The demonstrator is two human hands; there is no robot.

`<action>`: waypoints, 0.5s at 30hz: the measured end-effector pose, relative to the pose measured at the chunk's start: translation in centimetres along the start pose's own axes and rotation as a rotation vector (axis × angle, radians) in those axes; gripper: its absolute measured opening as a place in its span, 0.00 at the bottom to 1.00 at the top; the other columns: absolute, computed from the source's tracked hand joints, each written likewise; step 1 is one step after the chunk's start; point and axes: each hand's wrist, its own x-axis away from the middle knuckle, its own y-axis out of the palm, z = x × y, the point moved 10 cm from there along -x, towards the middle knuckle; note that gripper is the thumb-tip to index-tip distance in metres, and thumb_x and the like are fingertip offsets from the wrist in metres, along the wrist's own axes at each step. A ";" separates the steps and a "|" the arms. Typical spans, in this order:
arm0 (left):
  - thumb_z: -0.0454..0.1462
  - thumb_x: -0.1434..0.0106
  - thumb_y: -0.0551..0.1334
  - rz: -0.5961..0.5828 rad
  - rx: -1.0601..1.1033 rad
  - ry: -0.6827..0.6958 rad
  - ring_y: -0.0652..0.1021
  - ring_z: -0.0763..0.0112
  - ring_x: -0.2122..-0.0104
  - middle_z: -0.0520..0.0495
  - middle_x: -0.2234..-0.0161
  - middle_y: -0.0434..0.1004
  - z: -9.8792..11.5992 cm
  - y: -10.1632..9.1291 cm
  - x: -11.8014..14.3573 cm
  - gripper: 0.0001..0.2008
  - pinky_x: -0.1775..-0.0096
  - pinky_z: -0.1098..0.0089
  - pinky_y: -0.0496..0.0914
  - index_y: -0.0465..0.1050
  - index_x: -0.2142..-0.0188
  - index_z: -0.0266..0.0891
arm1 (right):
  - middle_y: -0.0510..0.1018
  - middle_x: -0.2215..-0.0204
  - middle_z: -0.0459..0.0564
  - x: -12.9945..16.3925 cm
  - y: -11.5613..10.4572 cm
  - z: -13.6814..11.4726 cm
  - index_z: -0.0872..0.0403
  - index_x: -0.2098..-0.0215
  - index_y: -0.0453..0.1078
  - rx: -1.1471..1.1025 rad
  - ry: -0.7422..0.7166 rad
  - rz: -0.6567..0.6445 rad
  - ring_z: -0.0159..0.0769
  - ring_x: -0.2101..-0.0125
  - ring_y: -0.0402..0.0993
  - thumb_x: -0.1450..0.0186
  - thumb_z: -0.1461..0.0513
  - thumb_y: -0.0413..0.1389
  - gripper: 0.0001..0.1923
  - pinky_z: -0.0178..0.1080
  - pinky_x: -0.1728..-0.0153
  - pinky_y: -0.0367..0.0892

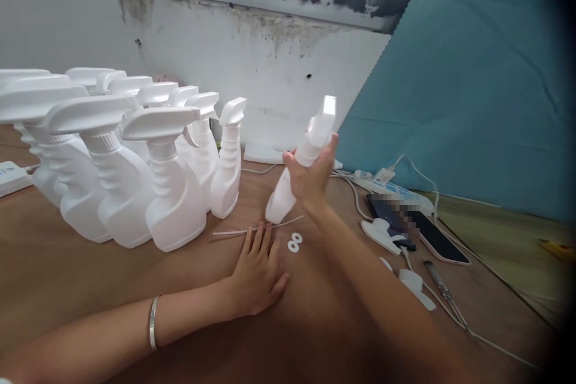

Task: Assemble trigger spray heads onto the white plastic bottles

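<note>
My right hand (311, 179) grips a white spray bottle (300, 162) around its middle and holds it tilted, its base just above the brown table (67, 276) and its trigger head up by the wall. My left hand (256, 273) lies flat on the table, fingers spread, holding nothing; a silver bangle is on that wrist. Its fingertips reach thin white dip tubes (256, 230) lying on the table. Two small white washers (294, 242) lie just right of the fingers. To the left stand several assembled white spray bottles (173, 186) in rows.
A phone (420, 228), a power strip with cables (387, 186), white trigger parts (382, 233) and metal tweezers (443, 291) lie on the right. A blue cloth (472, 84) leans behind them. Another power strip (11, 175) sits at the far left edge.
</note>
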 end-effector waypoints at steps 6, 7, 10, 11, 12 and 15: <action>0.45 0.38 0.49 -0.022 0.000 0.013 0.49 0.47 0.40 0.30 0.39 0.47 0.4 -0.1 -0.1 0.27 0.43 0.49 0.49 0.56 0.44 0.30 | 0.62 0.62 0.51 -0.2 4.1 1.8 0.53 0.60 0.51 -0.282 0.277 0.054 0.38 0.61 0.65 0.49 0.63 0.51 0.19 0.42 0.63 0.65; 0.45 0.38 0.49 -0.026 0.006 0.016 0.49 0.46 0.40 0.30 0.40 0.48 0.4 -0.1 -0.1 0.27 0.43 0.49 0.49 0.56 0.44 0.30 | 0.62 0.62 0.51 -0.2 4.5 1.6 0.53 0.60 0.51 -0.305 0.287 0.051 0.37 0.61 0.64 0.49 0.63 0.51 0.19 0.43 0.63 0.65; 0.43 0.39 0.51 -0.029 0.016 0.018 0.50 0.45 0.40 0.30 0.40 0.49 0.6 -0.2 -0.2 0.26 0.44 0.48 0.50 0.57 0.45 0.31 | 0.62 0.62 0.51 -0.2 5.5 0.8 0.53 0.61 0.51 -0.348 0.294 0.031 0.37 0.61 0.64 0.49 0.63 0.52 0.19 0.43 0.61 0.65; 0.43 0.39 0.51 -0.029 0.021 0.021 0.51 0.46 0.40 0.31 0.40 0.50 0.7 -0.3 -0.1 0.25 0.44 0.48 0.51 0.58 0.45 0.31 | 0.62 0.62 0.50 -0.2 5.8 0.6 0.53 0.62 0.51 -0.356 0.300 0.018 0.37 0.61 0.64 0.49 0.63 0.52 0.19 0.44 0.61 0.65; 0.43 0.39 0.52 -0.027 0.027 0.026 0.51 0.46 0.40 0.31 0.40 0.51 0.7 -0.3 -0.1 0.25 0.44 0.48 0.51 0.58 0.46 0.32 | 0.62 0.62 0.50 0.0 6.1 0.4 0.53 0.62 0.51 -0.361 0.312 0.004 0.37 0.61 0.64 0.50 0.64 0.53 0.19 0.44 0.61 0.65; 0.41 0.39 0.52 -0.018 0.043 0.056 0.53 0.48 0.41 0.32 0.42 0.54 1.1 -0.3 -0.1 0.24 0.44 0.48 0.52 0.58 0.46 0.32 | 0.63 0.62 0.51 0.6 6.8 0.2 0.53 0.64 0.51 -0.383 0.360 -0.025 0.38 0.60 0.64 0.52 0.66 0.54 0.20 0.44 0.60 0.65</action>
